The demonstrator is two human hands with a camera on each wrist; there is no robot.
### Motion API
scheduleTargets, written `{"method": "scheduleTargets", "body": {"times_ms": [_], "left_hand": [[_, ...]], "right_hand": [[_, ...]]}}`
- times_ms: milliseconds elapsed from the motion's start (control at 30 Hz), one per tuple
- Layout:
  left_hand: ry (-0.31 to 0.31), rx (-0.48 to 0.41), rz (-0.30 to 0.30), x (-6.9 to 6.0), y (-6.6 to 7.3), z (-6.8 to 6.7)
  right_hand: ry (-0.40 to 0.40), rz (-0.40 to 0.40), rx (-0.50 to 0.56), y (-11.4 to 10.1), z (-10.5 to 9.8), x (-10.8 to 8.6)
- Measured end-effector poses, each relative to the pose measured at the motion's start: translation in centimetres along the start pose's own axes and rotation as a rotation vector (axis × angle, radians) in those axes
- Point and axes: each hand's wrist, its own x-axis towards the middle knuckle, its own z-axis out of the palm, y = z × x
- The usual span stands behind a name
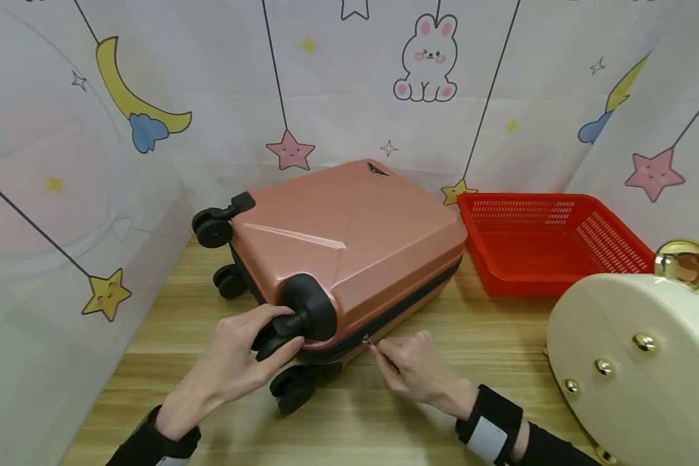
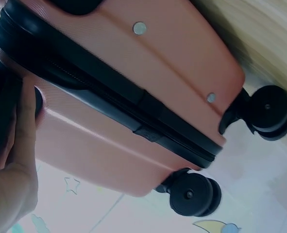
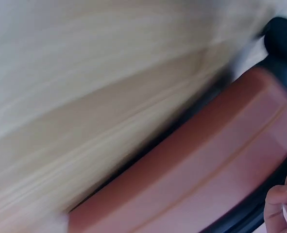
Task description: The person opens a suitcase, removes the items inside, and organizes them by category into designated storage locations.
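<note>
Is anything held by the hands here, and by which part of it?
Yes, the pink suitcase: the left hand holds a black wheel at its near corner; the right hand pinches the zipper pull.

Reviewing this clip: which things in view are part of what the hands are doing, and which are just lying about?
In use:
pink suitcase
corner wheel, held by the left hand
zip pull, pinched by the right hand

Apparently just there:
red basket
cream gold-studded container
patterned backdrop
</note>
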Motion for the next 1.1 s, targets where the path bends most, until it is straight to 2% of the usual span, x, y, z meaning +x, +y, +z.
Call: {"method": "scheduleTargets", "body": {"times_ms": [167, 300, 500, 633, 733, 933, 1000, 1100], "left_hand": [[-0.008, 0.007, -0.012, -0.4, -0.8, -0.9], [-0.021, 0.013, -0.04, -0.9, -1.7, -1.9], [-0.039, -0.006, -0.075, -1.7, -3.4, -3.9], [-0.047, -0.041, -0.05, -2.1, -4.7, -5.3], [-0.044, -0.051, -0.032, -2.4, -5.6, -6.1], [-0.024, -0.053, -0.039, -2.7, -7.0, -7.2], [-0.02, -0.051, -0.032, -2.7, -7.4, -7.4], [0.01, -0.042, -0.035, -2.9, -8.1, -7.7]], "right_hand": [[-0.016, 0.058, -0.017, 2.6, -1.1, -1.0], [0.002, 0.113, -0.07, 4.4, -1.9, -1.6], [-0.018, 0.241, -0.151, 7.3, -3.6, -3.1], [-0.06, 0.338, -0.18, 8.7, -4.9, -4.0], [-0.098, 0.383, -0.178, 9.3, -5.7, -4.3], [-0.164, 0.434, -0.141, 9.6, -6.3, -4.1], [-0.181, 0.438, -0.12, 9.5, -6.2, -4.0], [-0.2, 0.39, -0.083, 9.1, -6.1, -4.0]]}}
